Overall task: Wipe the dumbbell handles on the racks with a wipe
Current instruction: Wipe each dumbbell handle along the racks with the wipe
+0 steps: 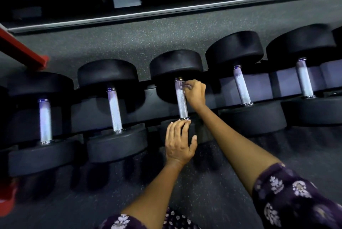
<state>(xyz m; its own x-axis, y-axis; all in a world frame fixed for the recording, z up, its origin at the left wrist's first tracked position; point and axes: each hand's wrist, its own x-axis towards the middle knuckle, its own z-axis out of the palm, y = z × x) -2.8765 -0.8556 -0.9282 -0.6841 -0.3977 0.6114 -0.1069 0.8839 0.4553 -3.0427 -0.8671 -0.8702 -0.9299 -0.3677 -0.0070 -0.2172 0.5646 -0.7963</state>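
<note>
- five dumbbells in a row on the rack, handles running near-to-far, heads at each end.
- right hand is at the far end of the middle handle, just right of it, fingers curled and pinching a small pale wipe against the metal; the wipe is mostly hidden, so probably a wipe, hard to confirm.
- left hand lies flat on the near head of the same dumbbell, fingers straight and spread, tips touching the near collar; it holds nothing, looks like bracing.
- key relation: the handle's long axis runs from the right fingers back toward the left fingertips, so the wipe stroke should go along it toward the body.
- right hand is the one on the handle; left is nearer the body.
- other four handles untouched by either hand at this moment, two on each side.
</note>
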